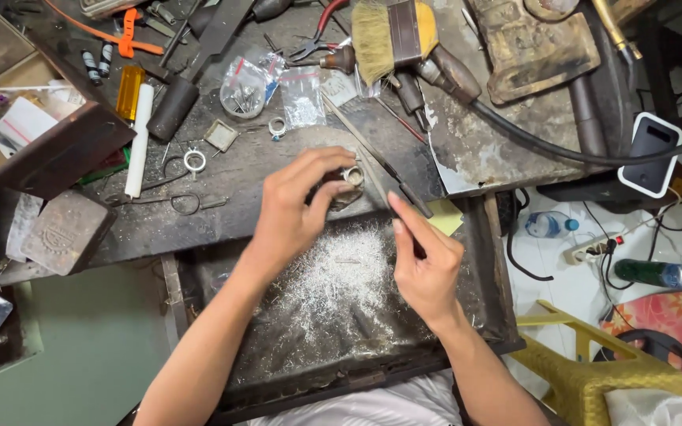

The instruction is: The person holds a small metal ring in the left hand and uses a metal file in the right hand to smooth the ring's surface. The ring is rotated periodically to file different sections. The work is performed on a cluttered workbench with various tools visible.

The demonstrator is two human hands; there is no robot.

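My left hand (294, 209) pinches a small silver ring (354, 175) against a dark bench peg at the workbench edge. My right hand (426, 264) grips the dark handle of a long thin metal file (372, 154). The file runs up and to the left, its blade lying right beside the ring. Below both hands an open dark drawer tray (483, 308) holds a spread of silver filings (333, 280).
The cluttered workbench (238, 170) carries a large brush (392, 31), pliers, small plastic bags, a silver ring (194, 161), a white rod and a black hose (530, 138). A wooden box (49, 150) stands left. Bottles, a power strip and a yellow stool (593, 371) are on the right.
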